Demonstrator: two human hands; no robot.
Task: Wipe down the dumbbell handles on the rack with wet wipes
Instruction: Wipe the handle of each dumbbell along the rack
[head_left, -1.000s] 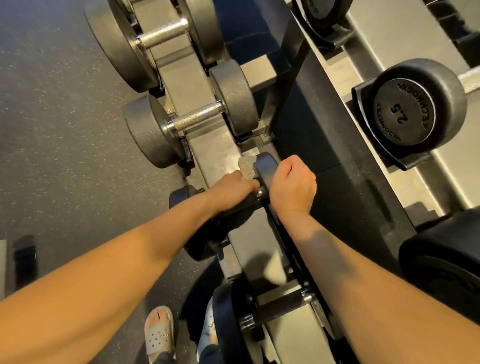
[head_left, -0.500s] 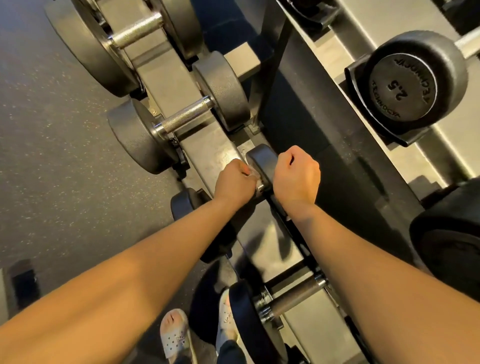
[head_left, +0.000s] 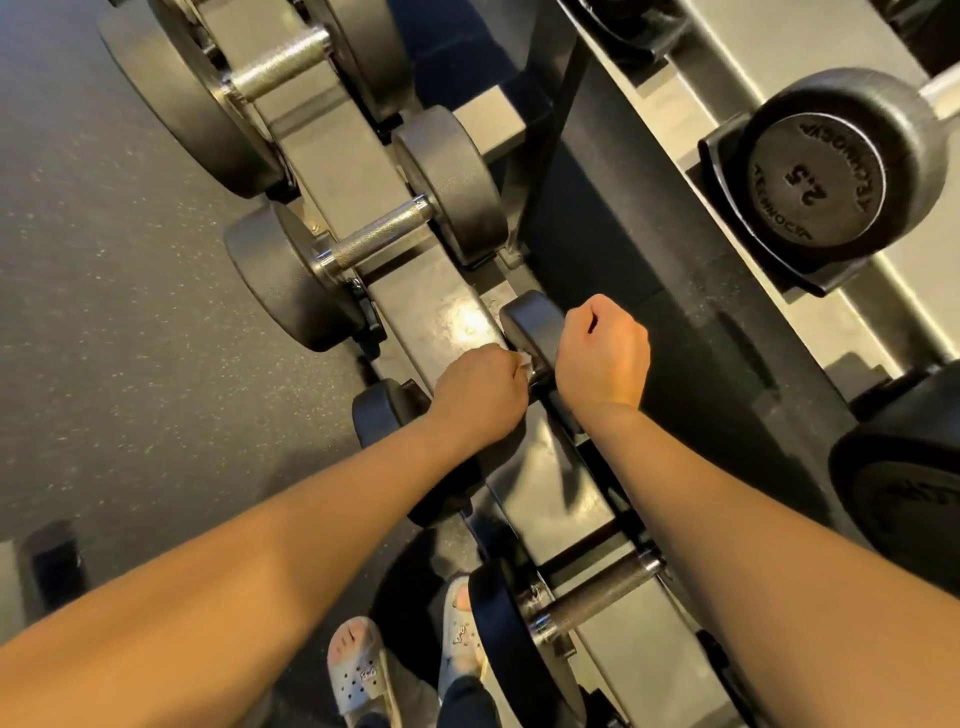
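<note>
Dumbbell (head_left: 530, 325): small, lies across the lower tier of the rack (head_left: 415, 296), between both hands; its handle is hidden under the left hand
Left hand (head_left: 480, 395): curled round the handle with the wipe (head_left: 523, 359) under the fingers; only a white corner shows
Right hand (head_left: 602, 353): closed fist just beside the dumbbell's far head, seemingly against it; nothing visible in it, probably bracing
Step in hand: wiping this one handle
Done: cannot tell; no handle shows wetness or streaks
Remaining: judged to be most of the job; far handle (head_left: 382, 236), top handle (head_left: 280, 65) and near handle (head_left: 597, 592) lie bare on the same tier; the upper tier carries more, including the 2.5 dumbbell (head_left: 841, 171)
Surface: grey painted steel shelf, glare spot just beyond the left hand, black cradles under the heads
Room: gym; dark speckled rubber floor (head_left: 104, 260) on the left; grey sandals (head_left: 358, 670) at the rack foot
</note>
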